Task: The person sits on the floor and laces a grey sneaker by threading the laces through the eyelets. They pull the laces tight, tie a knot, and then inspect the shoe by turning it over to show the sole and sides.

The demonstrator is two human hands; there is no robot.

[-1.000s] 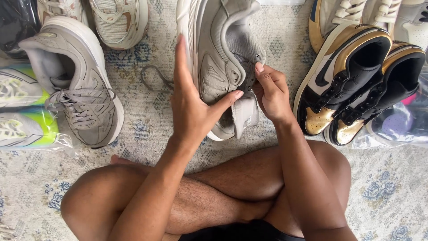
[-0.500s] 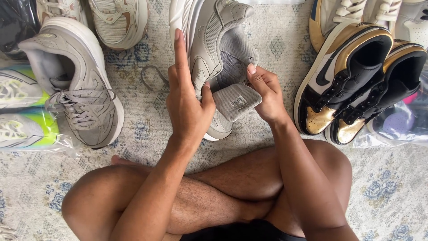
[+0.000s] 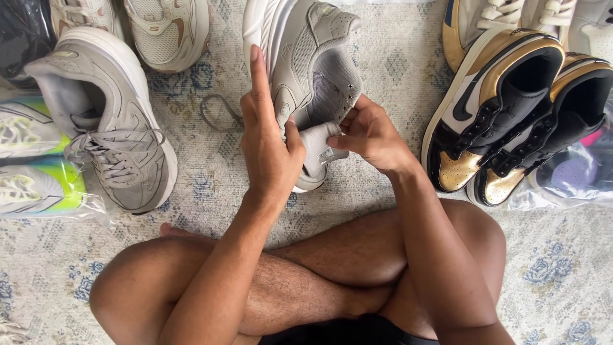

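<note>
Both your hands grip one grey sneaker (image 3: 313,70): left hand (image 3: 271,150) hides its side, right hand (image 3: 370,134) pinches the tongue (image 3: 319,148). Clear plastic bags (image 3: 568,182) sit cut off at both edges.

Open rug (image 3: 211,179) at 9 o'clock of the held grey sneaker (image 3: 306,70); only a loose grey lace (image 3: 217,115) lies there. Laced grey sneaker (image 3: 108,128) blocks farther out at 9. Black-and-gold high-tops (image 3: 504,121) wall off 3 o'clock. Beige sneaker (image 3: 169,32) at 11. Crossed legs (image 3: 306,275) close 6 o'clock.
</note>
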